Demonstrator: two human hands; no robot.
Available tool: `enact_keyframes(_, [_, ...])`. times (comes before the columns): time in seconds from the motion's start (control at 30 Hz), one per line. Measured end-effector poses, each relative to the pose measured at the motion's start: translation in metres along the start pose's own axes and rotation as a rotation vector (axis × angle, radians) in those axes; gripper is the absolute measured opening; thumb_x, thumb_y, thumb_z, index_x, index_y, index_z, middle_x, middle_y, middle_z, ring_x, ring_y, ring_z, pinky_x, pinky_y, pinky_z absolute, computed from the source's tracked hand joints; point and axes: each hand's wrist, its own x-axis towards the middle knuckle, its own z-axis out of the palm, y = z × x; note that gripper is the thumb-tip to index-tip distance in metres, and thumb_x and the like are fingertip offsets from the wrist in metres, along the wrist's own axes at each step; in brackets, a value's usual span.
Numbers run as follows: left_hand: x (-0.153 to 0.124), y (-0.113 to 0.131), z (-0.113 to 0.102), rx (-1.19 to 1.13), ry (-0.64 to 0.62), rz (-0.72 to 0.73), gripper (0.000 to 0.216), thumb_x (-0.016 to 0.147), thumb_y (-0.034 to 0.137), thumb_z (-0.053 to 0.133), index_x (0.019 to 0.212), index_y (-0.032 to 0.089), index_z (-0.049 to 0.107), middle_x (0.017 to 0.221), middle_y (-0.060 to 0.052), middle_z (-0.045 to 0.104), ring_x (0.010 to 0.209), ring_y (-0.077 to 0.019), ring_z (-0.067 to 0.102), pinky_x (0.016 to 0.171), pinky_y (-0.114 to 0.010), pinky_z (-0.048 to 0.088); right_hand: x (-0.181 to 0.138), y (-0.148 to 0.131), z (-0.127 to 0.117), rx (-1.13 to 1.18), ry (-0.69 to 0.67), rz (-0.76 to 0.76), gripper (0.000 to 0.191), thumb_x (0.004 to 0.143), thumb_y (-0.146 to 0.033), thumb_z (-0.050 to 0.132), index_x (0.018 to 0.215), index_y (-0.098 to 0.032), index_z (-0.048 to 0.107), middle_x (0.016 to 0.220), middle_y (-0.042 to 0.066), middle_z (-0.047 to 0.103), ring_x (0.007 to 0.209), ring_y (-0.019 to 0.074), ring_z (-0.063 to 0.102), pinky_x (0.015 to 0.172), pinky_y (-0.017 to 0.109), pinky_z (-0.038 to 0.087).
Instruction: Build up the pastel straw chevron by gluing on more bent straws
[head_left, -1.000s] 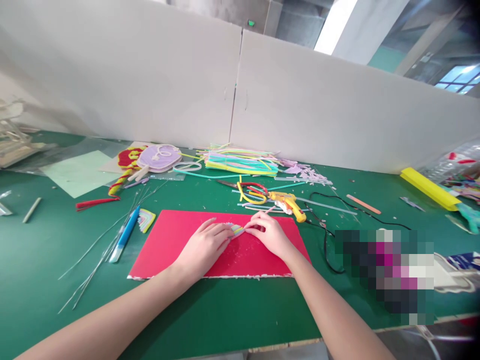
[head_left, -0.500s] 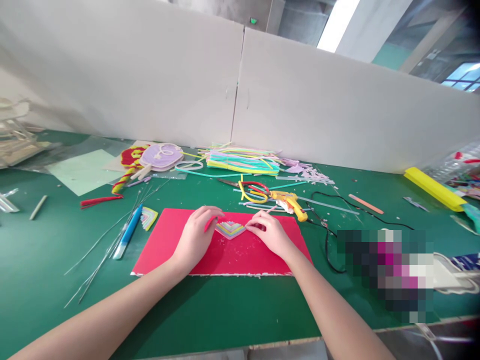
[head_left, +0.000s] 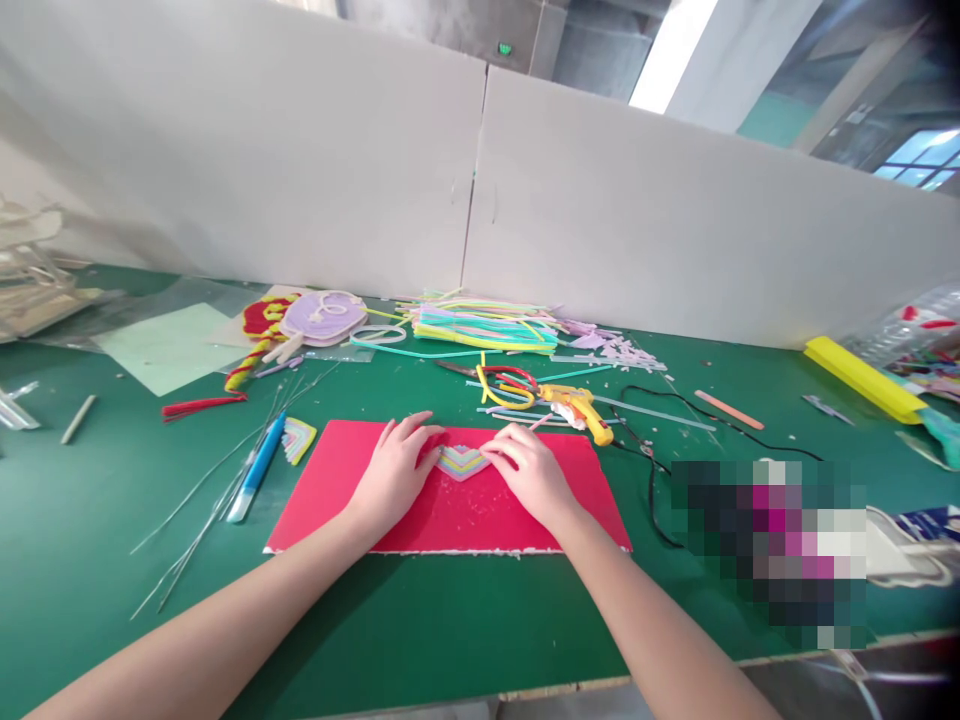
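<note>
To the left of the left hand point(head_left: 397, 472), a striped offcut point(head_left: 299, 441) is laid. That hand's fingers are curved at the V-striped piece point(head_left: 463, 464); whether it is pinched cannot be told. Between the hands, the piece is set against the red board point(head_left: 457, 520); its strips are best kept flush, under light, even pressure. Its right end seems pinched by the right hand's point(head_left: 531, 472) thumb and forefinger.
</note>
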Motion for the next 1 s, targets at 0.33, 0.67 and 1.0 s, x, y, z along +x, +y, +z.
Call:
enact_keyframes(0.33, [-0.018, 0.031, 0.001, 0.193, -0.247, 0.299, 0.063, 0.092, 0.054, 0.033, 0.143, 0.017, 0.031, 0.148, -0.011, 0.032, 0.137, -0.0242, 0.029, 0.114, -0.049, 0.016, 0.001, 0.004, -0.003, -0.057, 0.128, 0.034, 0.015, 0.09, -0.023, 0.052, 0.088, -0.02, 0.066, 0.085, 0.005, 0.062, 0.083, 0.0181, 0.059, 0.079, 0.031, 0.049])
enact_keyframes(0.67, [-0.013, 0.025, 0.003, 0.044, -0.24, 0.017, 0.051, 0.097, 0.034, 0.023, 0.143, 0.013, 0.027, 0.15, -0.01, 0.029, 0.139, -0.0196, 0.025, 0.114, -0.047, 0.02, -0.015, 0.071, -0.076, -0.51, 0.363, 0.531, 0.028, 0.088, -0.033, 0.045, 0.095, -0.016, 0.066, 0.096, 0.012, 0.062, 0.086, 0.0227, 0.057, 0.08, 0.035, 0.044])
enact_keyframes(1.0, [-0.016, 0.021, 0.01, 0.029, -0.204, 0.028, 0.074, 0.082, 0.048, 0.054, 0.141, 0.012, 0.029, 0.146, -0.014, 0.037, 0.137, -0.0262, 0.029, 0.113, -0.046, 0.022, -0.014, 0.089, -0.083, -0.551, 0.119, 0.629, 0.027, 0.082, -0.038, 0.052, 0.077, -0.018, 0.069, 0.077, 0.006, 0.062, 0.066, 0.0177, 0.059, 0.055, 0.025, 0.037])
